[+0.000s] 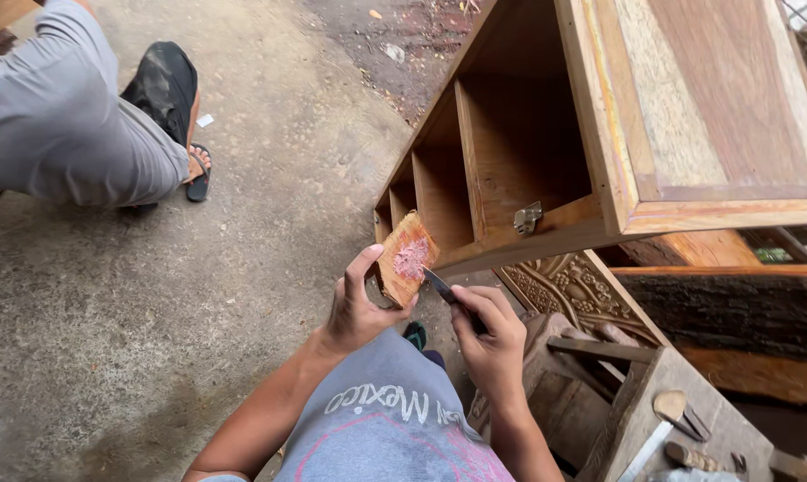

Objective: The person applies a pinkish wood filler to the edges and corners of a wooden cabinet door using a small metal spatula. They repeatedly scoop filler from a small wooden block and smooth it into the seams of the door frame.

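Hands are meeting in front of the person's chest, above the concrete floor (153, 357). The left hand (354, 308), forearm angling up from lower left, is gripping a small wood block (405, 259) with thumb raised along its edge; a pink putty patch (412, 259) is showing on the tilted face. The right hand (488, 335) is pinching a putty knife (441, 287), its blade tip touching the block's lower edge. A wooden cabinet (528, 161) with open compartments is lying just beyond, a metal latch (528, 217) on its rail.
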